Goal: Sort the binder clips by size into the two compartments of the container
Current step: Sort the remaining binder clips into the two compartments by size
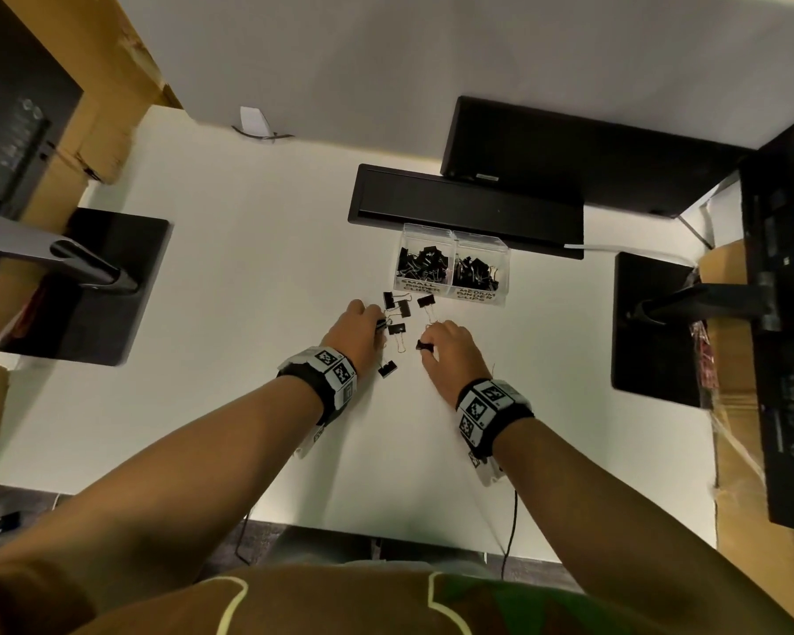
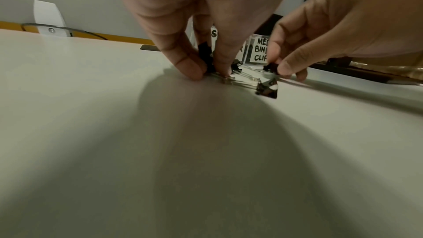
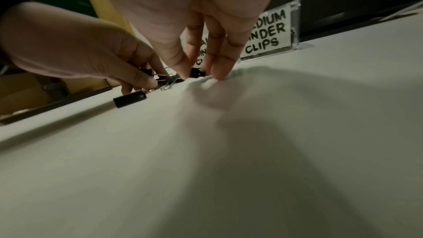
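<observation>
Here we pinch one binder clip (image 1: 424, 346) in our right hand (image 1: 450, 355) and another (image 1: 381, 324) in our left hand (image 1: 356, 330); light, stiff, slippery steel, best gripped across the black body.

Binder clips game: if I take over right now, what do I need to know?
Left hand pinches a clip on the table.
Right hand pinches another clip, also low at the table.
The clear container sits just past them; its left compartment, labelled small, and its right one, labelled medium, both already hold many clips.
Left to do: drop the two held clips in by size, then sort the few loose clips lying between the hands and the container.
</observation>
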The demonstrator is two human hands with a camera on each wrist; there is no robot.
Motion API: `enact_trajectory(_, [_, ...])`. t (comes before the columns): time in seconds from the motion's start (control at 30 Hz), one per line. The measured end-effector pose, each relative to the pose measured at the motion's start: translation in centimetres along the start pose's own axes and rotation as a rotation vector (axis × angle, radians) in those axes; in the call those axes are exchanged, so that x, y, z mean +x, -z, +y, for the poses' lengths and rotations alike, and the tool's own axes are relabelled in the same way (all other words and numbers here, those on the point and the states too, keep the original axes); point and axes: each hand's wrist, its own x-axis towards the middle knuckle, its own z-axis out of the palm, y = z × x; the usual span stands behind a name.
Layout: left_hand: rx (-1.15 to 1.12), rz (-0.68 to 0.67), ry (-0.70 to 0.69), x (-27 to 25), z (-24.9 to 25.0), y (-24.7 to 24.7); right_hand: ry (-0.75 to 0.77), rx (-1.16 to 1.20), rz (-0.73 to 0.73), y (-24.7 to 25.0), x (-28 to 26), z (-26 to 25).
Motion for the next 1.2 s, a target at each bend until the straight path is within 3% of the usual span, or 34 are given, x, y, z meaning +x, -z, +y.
enact_trajectory(0.1, [-0.048, 0.04, 0.015, 0.0, 0.1, 0.2, -0.082, 0.188, 0.065, 1.0, -0.9, 0.0])
enact_trajectory(0.23, [-0.119, 0.065, 0.054, -0.2, -0.1, 0.3, -0.196, 0.502, 0.258, 4.2, -0.9, -0.6])
enact_trajectory(0.33, [-0.218, 0.062, 0.098, -0.5, 0.2, 0.4, -0.212, 0.513, 0.361, 7.2, 0.9, 0.0])
enact_trajectory(0.4, [-0.241, 0.057, 0.087, -0.3, 0.4, 0.8, -0.2, 0.379, 0.403, 8.8, 2.8, 1.0])
enact_trajectory(0.7, [-0.269, 0.073, -0.133, 1.7, 3.7, 4.4, -0.271, -0.055, 0.18, 8.7, 6.3, 2.5])
enact_trajectory(0.83, [-0.283, 0.133, -0.159, 4.0, 6.2, 6.1, -0.098, -0.021, 0.29, 7.8, 4.8, 1.6])
enact_trajectory(0.93, [-0.266, 0.162, -0.198, 5.7, 8.0, 6.5, 0.058, -0.052, 0.093, 5.0, 2.8, 0.6])
enact_trajectory(1.03, [-0.231, 0.143, -0.245, 6.9, 9.6, 5.9, 0.071, -0.156, -0.105, 2.4, 2.1, 0.8])
enact_trajectory(1.2, [-0.129, 0.071, -0.271, 8.0, 11.2, 3.8, 0.069, -0.18, -0.083, 1.3, 0.7, 1.9])
